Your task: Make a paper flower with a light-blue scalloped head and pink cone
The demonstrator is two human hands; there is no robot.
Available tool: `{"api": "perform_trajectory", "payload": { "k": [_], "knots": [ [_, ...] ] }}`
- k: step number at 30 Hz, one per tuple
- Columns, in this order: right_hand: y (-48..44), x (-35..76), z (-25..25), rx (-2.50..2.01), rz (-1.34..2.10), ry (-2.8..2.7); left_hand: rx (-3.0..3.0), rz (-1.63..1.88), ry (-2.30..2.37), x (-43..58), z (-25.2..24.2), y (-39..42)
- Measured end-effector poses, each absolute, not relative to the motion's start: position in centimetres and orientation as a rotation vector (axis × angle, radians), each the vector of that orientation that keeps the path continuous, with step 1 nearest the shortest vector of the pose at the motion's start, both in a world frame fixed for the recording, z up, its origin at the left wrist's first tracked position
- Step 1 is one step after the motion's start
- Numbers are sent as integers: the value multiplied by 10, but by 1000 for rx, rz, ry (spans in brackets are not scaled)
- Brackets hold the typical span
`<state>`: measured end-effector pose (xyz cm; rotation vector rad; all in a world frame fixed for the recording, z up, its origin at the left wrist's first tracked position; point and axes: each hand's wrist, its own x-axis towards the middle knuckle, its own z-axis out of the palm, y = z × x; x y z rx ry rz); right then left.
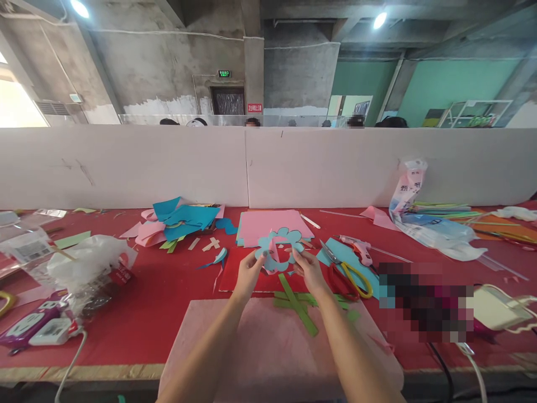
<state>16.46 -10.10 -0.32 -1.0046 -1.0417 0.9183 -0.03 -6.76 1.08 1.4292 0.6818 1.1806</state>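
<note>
At one table (134, 330), left hand (248, 274) and right hand (311, 272) pinch one blue flower cutout (283, 233).

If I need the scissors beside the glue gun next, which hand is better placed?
Probably your right hand: the scissors lie just to its right. Your left hand is farther away. Both hold the blue paper flower, so the right would need to let go first.

This is a craft workshop: raw concrete wall (142, 61) upper left, exit sign (224, 73) upper centre, scissors (341, 262) and glue gun (364, 253) centre right.
</note>
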Motion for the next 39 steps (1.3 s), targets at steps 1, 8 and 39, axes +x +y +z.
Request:
{"api": "perform_trajectory", "payload": {
  "k": [1,8,39],
  "knots": [
    [-100,165,-4,-990,916,-1021,1445,1163,664,0,10,-67],
    [-99,162,-8,-963,966,-1014,1625,1080,763,9,-6,-65],
    [-104,158,-3,-1022,931,-1086,1689,1199,847,11,-9,-64]
  ]
}}
